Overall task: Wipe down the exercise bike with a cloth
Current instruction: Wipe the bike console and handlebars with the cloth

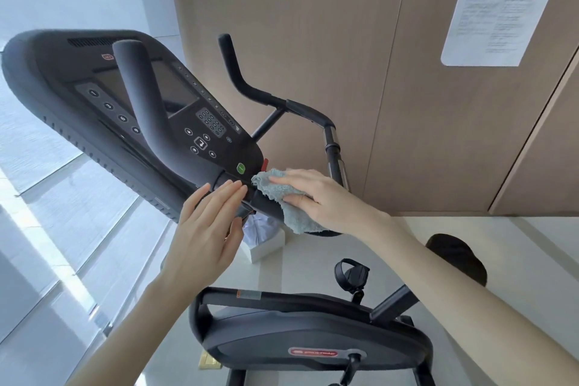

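**Cloth wrapped on the handlebar, left hand steadying**

At the far left, about 9 o'clock in the view, the console (125, 97) of the exercise bike (313, 335) tilts toward the camera. The near handlebar horn (141, 84) rises across its screen. Below it, toward 7 o'clock, the left hand (206, 229) lies flat against the bar under the console's lower edge. Its fingers (232, 194) are straight and pressed together, holding nothing; I judge it is there to brace the bar so it does not rock under the wiping. Just at 3 o'clock of those fingertips is the cloth (282, 200), pale blue, draped over the same bar right below the green button (241, 168). The right hand (319, 197) covers it, fingers laid together along the top and the thumb seemingly tucked against the cloth's underside. That wraps the cloth onto the bar rather than dabbing at it, a hold that would let it slide along the tube. The far handlebar horn (247, 84) stands at 12 o'clock of the cloth, with no hand on it. Lower, at 5 o'clock, is the pedal (351, 273), and further right the saddle (460, 257). A paper notice (498, 12) hangs on the wall at 1 o'clock.

Counted: two hands, one cloth, one console, two handlebar horns, one green button, one pedal in view, one saddle, one notice
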`<act>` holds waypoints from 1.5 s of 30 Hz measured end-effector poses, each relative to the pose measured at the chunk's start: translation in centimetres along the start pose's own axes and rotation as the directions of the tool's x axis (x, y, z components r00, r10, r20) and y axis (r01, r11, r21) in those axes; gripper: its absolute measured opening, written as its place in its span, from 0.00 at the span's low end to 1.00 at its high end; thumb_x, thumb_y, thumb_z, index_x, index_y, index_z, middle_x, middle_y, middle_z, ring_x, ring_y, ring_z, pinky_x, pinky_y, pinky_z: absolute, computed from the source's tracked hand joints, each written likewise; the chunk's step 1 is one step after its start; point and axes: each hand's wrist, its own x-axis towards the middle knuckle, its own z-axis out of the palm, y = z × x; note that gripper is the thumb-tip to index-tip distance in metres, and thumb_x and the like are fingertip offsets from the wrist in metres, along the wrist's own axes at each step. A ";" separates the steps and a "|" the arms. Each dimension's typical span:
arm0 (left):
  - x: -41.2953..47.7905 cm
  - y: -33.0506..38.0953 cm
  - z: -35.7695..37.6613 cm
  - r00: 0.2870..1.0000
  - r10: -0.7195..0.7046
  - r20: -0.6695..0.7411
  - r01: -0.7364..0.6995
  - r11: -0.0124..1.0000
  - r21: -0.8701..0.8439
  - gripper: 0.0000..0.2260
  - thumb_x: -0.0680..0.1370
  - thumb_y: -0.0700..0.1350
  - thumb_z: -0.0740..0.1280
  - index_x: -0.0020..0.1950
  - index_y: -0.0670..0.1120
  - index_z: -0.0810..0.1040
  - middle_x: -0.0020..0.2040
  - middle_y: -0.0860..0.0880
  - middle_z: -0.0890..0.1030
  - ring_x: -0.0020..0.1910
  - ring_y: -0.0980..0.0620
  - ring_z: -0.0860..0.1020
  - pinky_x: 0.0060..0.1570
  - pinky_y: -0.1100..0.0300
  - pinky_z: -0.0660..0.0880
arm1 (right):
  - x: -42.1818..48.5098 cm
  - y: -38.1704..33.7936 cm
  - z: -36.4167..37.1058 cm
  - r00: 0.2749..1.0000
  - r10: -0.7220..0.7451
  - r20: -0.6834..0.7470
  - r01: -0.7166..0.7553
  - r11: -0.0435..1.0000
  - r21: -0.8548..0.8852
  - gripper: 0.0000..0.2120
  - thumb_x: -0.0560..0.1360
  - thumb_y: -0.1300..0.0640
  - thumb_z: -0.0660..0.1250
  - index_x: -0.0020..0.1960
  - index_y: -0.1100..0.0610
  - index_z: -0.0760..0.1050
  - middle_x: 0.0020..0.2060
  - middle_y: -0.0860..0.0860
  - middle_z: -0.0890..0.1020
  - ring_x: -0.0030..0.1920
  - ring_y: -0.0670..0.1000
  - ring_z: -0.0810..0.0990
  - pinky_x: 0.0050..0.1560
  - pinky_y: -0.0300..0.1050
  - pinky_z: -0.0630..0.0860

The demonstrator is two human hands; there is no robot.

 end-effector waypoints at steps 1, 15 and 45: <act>0.0 0.0 0.0 1.000 -0.002 -0.004 0.002 1.000 0.000 0.18 0.79 0.42 0.57 0.65 0.37 0.75 0.64 0.43 0.77 0.64 0.47 0.74 0.70 0.49 0.61 | -0.5 0.2 -0.1 1.000 0.000 0.001 0.000 1.000 -0.010 0.19 0.80 0.56 0.60 0.70 0.50 0.67 0.69 0.48 0.69 0.70 0.44 0.59 0.64 0.32 0.52; 0.3 -0.2 -0.3 0.998 0.057 -0.024 -0.056 0.997 0.058 0.16 0.79 0.42 0.58 0.62 0.36 0.78 0.62 0.43 0.79 0.59 0.44 0.78 0.68 0.46 0.63 | -7.5 2.4 -4.6 0.987 0.138 -0.078 -0.144 0.987 -0.073 0.16 0.79 0.61 0.61 0.65 0.51 0.73 0.63 0.41 0.71 0.67 0.38 0.62 0.70 0.43 0.59; 0.5 2.8 0.0 0.996 0.080 -0.036 -0.076 0.993 0.085 0.14 0.78 0.40 0.61 0.59 0.37 0.80 0.60 0.44 0.80 0.58 0.46 0.79 0.66 0.43 0.65 | -0.1 3.4 -5.3 0.997 -0.037 -0.065 0.046 0.989 0.138 0.15 0.79 0.59 0.61 0.64 0.52 0.74 0.61 0.42 0.75 0.61 0.36 0.69 0.60 0.25 0.62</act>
